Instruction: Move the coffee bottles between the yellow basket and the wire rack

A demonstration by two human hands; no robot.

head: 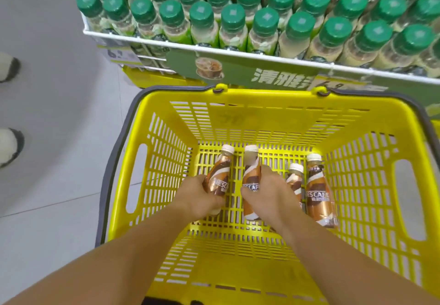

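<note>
Coffee bottles (317, 190), four in all, lie on the floor of the yellow basket (262, 95), set just below the wire rack (190, 45) packed with green-capped bottles (233, 16). I have my left hand (202, 196) curled round the leftmost bottle (217, 178) and my right hand (267, 194) gripping the second bottle (251, 173); two others lie untouched at right.
</note>
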